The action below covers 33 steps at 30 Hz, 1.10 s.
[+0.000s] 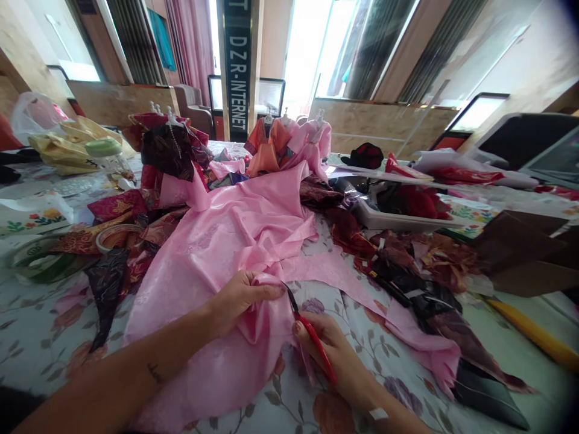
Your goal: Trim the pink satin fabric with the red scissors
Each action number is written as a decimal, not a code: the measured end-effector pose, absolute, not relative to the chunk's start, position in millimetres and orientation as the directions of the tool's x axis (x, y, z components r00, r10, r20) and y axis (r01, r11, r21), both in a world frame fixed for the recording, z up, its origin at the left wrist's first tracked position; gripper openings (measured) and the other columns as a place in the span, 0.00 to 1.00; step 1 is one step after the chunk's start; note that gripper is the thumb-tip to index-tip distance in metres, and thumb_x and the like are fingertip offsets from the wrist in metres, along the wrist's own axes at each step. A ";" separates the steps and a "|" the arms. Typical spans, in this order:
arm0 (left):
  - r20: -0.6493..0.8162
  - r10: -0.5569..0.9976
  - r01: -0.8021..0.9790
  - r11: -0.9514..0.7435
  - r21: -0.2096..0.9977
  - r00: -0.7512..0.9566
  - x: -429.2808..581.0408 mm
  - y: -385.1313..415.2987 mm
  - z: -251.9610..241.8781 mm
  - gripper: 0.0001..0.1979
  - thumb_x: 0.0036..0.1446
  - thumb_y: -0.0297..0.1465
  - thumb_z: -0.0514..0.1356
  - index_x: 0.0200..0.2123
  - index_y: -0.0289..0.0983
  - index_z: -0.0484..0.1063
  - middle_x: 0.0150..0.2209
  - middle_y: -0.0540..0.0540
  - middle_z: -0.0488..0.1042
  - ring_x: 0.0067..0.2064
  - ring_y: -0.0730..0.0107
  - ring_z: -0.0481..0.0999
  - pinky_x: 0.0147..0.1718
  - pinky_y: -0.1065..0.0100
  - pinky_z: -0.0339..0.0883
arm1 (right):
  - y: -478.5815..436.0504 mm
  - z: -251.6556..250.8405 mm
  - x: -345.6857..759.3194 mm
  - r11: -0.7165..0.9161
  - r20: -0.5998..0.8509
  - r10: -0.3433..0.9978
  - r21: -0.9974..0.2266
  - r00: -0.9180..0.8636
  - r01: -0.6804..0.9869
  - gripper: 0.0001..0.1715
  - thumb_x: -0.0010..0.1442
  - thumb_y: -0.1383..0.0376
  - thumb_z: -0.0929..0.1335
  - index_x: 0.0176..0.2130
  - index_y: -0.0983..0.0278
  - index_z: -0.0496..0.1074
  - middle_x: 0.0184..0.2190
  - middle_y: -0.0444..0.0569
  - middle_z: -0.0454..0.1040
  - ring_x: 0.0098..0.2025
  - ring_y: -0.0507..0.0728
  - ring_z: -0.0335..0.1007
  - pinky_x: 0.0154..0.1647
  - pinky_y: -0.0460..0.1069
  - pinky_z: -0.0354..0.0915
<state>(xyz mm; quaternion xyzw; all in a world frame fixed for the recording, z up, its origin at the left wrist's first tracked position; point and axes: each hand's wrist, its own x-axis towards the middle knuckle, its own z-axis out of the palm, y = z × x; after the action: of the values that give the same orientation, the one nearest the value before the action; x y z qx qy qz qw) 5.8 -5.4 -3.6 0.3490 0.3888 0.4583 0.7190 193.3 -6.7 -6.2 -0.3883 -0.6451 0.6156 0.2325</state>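
A large sheet of shiny pink fabric (217, 241) lies rumpled over the middle of the table. My left hand (242, 295) pinches a gathered fold of it between thumb and fingers. In my right hand (323, 337) is a pair of scissors (316, 343) with red handles and dark blades. The blades point up and left, meeting the fabric's edge just beside my left fingertips. A narrow pink strip hangs below, near my right fingers. Another long pink strip (362, 289) stretches away to the right. The fingers behind the scissor handles are partly hidden.
Small dressed forms (271, 141) in orange and pink stand behind the fabric, with dark red ones (167, 141) to their left. Tape rolls (38, 259) and a lidded jar (108, 160) are on the left. A white tray (402, 220), fabric scraps and a brown box (520, 253) occupy the right.
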 end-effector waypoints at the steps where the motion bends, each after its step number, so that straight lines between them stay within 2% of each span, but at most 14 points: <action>1: -0.239 0.932 -0.390 0.335 0.858 0.273 6.1 -5.9 -3.2 0.08 0.48 0.32 0.67 0.27 0.31 0.76 0.26 0.46 0.78 0.26 0.73 0.74 0.28 0.74 0.66 | -6.9 -6.2 193.2 -0.066 -0.181 0.790 -0.975 -0.586 0.213 0.29 0.54 0.45 0.67 0.20 0.63 0.57 0.16 0.39 0.55 0.18 0.48 0.49 0.18 0.44 0.46; 11: -0.230 0.934 -0.381 0.324 0.866 0.272 7.1 -6.0 -4.0 0.09 0.48 0.32 0.67 0.27 0.30 0.75 0.24 0.46 0.76 0.25 0.74 0.73 0.28 0.73 0.63 | -8.4 -9.8 192.3 -0.132 -0.212 0.776 -0.976 -0.594 0.176 0.29 0.54 0.44 0.67 0.21 0.63 0.59 0.15 0.41 0.60 0.17 0.48 0.52 0.17 0.44 0.47; 19: -0.231 0.934 -0.378 0.325 0.867 0.272 6.2 -6.1 -4.3 0.09 0.48 0.32 0.67 0.26 0.31 0.75 0.23 0.48 0.75 0.24 0.75 0.70 0.26 0.73 0.62 | -7.2 -8.5 191.5 -0.116 -0.215 0.783 -0.972 -0.583 0.203 0.33 0.53 0.39 0.64 0.18 0.62 0.56 0.14 0.39 0.53 0.18 0.50 0.53 0.19 0.46 0.52; 25: -0.239 0.934 -0.371 0.328 0.869 0.266 5.3 -5.0 -3.7 0.10 0.46 0.33 0.68 0.25 0.32 0.74 0.24 0.48 0.75 0.24 0.74 0.71 0.27 0.72 0.62 | -7.1 -6.0 191.8 -0.104 -0.223 0.783 -0.967 -0.581 0.231 0.33 0.52 0.37 0.63 0.20 0.61 0.54 0.15 0.39 0.50 0.19 0.50 0.49 0.19 0.46 0.49; 33: -0.200 0.935 -0.325 0.294 0.899 0.292 4.1 -4.0 -0.6 0.11 0.45 0.34 0.68 0.22 0.32 0.73 0.21 0.50 0.72 0.23 0.75 0.69 0.26 0.72 0.60 | -7.0 -4.6 193.3 -0.057 -0.206 0.777 -0.964 -0.595 0.260 0.32 0.54 0.39 0.63 0.21 0.62 0.54 0.19 0.39 0.50 0.22 0.48 0.44 0.21 0.46 0.44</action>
<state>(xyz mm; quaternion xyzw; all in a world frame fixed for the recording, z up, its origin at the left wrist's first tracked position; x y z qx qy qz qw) 4.1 -4.0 -0.6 0.3901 0.3912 0.4481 0.7028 193.3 -7.0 -4.6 -0.3969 -0.6532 0.6090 0.2122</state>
